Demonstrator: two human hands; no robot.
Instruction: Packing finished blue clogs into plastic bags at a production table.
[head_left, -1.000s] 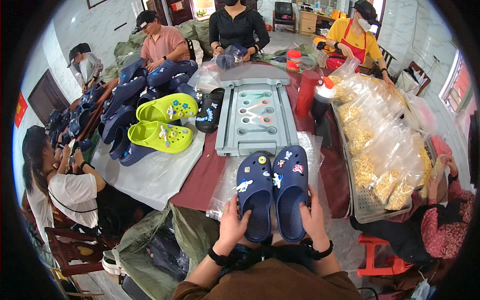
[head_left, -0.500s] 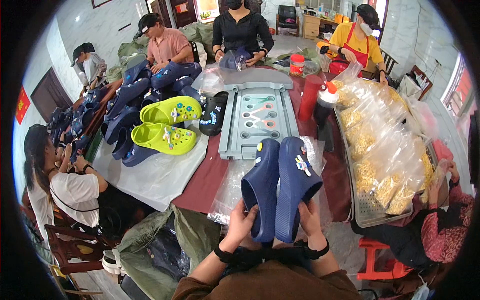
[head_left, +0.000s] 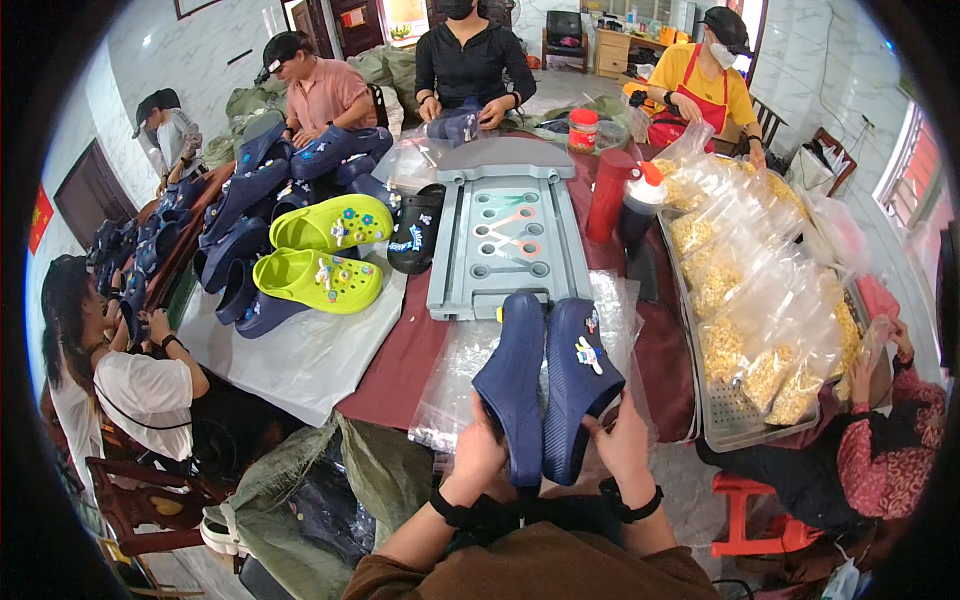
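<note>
Room bright, fairly even. We see daylight, nearly washed out, at the far window (head_left: 405, 14) and more through the barred window (head_left: 908, 165) at right. Small highlight on the marble-patterned wall (head_left: 190, 75), upper left. Glare broken across the clear bags (head_left: 718, 285); sharper glints on the plastic film (head_left: 450, 385) under the dark blue clogs (head_left: 580, 375). Shadows soft, deepest inside the green sack (head_left: 390, 485). We find the centre crisp. Toward the rim, straight edges bow, detail softens, a blue fringe shows at left; corners go black.
</note>
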